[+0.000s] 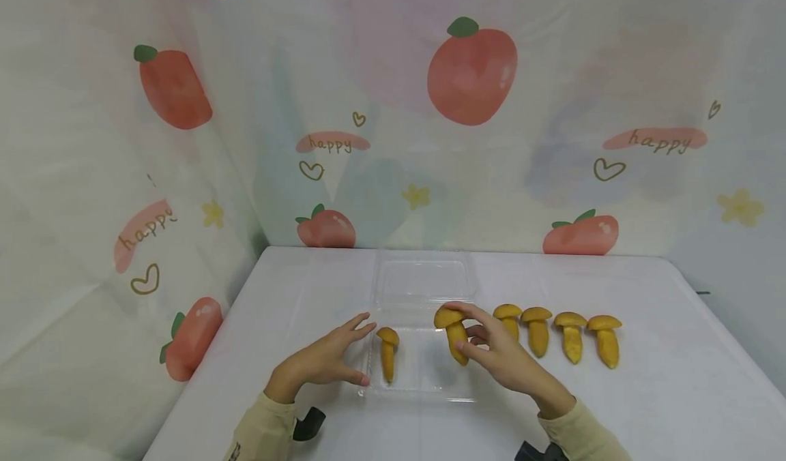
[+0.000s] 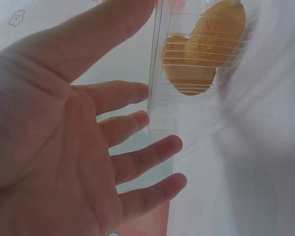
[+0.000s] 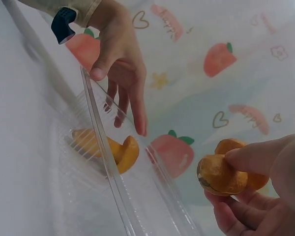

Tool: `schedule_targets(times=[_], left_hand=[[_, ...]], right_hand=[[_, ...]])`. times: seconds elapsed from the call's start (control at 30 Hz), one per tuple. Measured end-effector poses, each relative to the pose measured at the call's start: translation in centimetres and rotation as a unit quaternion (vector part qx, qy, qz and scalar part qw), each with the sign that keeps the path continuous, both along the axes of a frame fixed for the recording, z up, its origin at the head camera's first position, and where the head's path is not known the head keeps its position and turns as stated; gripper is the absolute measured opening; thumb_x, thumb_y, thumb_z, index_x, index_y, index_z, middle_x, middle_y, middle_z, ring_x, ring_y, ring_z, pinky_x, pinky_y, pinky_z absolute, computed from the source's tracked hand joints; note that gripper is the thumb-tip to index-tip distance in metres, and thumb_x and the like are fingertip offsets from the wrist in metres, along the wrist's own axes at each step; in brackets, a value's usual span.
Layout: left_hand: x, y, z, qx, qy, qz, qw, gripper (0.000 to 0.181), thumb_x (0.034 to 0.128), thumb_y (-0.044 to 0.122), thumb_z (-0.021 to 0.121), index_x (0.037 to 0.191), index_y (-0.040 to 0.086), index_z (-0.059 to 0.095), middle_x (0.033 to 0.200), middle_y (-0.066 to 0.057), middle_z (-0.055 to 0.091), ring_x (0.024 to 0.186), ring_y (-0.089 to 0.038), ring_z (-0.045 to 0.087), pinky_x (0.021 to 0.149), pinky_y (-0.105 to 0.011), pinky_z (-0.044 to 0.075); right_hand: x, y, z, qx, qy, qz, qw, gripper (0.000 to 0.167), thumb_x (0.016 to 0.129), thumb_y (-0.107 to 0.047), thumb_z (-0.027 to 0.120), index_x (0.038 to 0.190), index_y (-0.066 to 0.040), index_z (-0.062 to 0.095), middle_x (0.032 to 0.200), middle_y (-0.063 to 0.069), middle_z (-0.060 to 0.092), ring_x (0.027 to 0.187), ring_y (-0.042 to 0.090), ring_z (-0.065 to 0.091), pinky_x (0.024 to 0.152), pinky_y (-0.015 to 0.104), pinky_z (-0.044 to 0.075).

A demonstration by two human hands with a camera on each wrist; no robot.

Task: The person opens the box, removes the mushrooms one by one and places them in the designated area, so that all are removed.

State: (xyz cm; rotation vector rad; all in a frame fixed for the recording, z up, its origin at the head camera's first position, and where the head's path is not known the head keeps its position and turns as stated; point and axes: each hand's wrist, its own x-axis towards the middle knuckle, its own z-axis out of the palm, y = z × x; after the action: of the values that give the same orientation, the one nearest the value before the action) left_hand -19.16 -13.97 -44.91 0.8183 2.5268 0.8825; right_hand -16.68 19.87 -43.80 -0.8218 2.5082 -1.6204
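Note:
My right hand [image 1: 500, 353] holds a yellow-brown mushroom [image 1: 455, 338] between thumb and fingers, over the right side of a clear plastic box [image 1: 424, 394]. The right wrist view shows the held mushroom [image 3: 221, 174] above the box rim. Inside the box, at its left end, lies another mushroom [image 1: 387, 357], cap toward the back. Beside that end is my left hand [image 1: 325, 357], its fingers spread. In the left wrist view the thumb and fingertips of this left hand [image 2: 73, 142] are at the box wall [image 2: 160, 98]; whether all of them touch it is unclear.
Several more mushrooms [image 1: 537, 331] lie in a row on the white table [image 1: 663, 406], right of the box. The clear lid [image 1: 424, 280] is folded back behind the box. A printed cloth wall [image 1: 393, 174] stands at the table's back and left.

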Motion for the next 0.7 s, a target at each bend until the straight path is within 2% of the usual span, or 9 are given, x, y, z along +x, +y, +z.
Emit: schedule_targets(times=[0.27,0.47,0.63,0.7], left_hand=[[-0.2,-0.1,-0.4,-0.003,-0.001,-0.003,1.0,0.096,0.0815,0.03,0.086,0.158,0.007,0.033,0.17,-0.015,0.016,0.155,-0.041,0.022,0.12,-0.064,0.027],[-0.3,-0.1,-0.3,-0.001,-0.008,-0.003,1.0,0.095,0.0819,0.03,0.085,0.158,0.008,0.033,0.17,-0.016,0.016,0.155,-0.041,0.022,0.12,-0.064,0.027],[-0.2,-0.2,-0.2,0.001,-0.012,-0.004,0.9999,0.095,0.0822,0.03,0.085,0.158,0.008,0.033,0.17,-0.016,0.016,0.155,-0.042,0.022,0.12,-0.064,0.027],[-0.2,-0.2,-0.2,0.002,-0.011,-0.005,0.9999,0.095,0.0822,0.029,0.085,0.158,0.007,0.033,0.17,-0.016,0.016,0.155,-0.042,0.022,0.12,-0.064,0.027]], right_hand=[[0.5,1.4,0.5,0.001,0.036,-0.017,0.9992,0.053,0.099,-0.007,0.063,0.148,-0.008,0.046,0.14,0.02,0.055,0.099,0.009,0.066,0.081,0.024,0.058],[0.7,2.7,0.7,-0.02,0.034,-0.016,0.9991,0.052,0.099,-0.001,0.061,0.148,-0.004,0.045,0.135,0.023,0.052,0.093,0.008,0.067,0.07,0.023,0.056],[1.0,3.7,1.2,-0.009,0.031,-0.034,0.9989,0.054,0.099,-0.002,0.06,0.15,-0.007,0.043,0.136,0.021,0.053,0.098,0.004,0.065,0.071,0.023,0.056],[1.1,4.1,1.4,0.002,0.036,-0.045,0.9984,0.055,0.099,-0.003,0.061,0.15,-0.008,0.042,0.136,0.016,0.056,0.099,0.002,0.065,0.072,0.023,0.056]])
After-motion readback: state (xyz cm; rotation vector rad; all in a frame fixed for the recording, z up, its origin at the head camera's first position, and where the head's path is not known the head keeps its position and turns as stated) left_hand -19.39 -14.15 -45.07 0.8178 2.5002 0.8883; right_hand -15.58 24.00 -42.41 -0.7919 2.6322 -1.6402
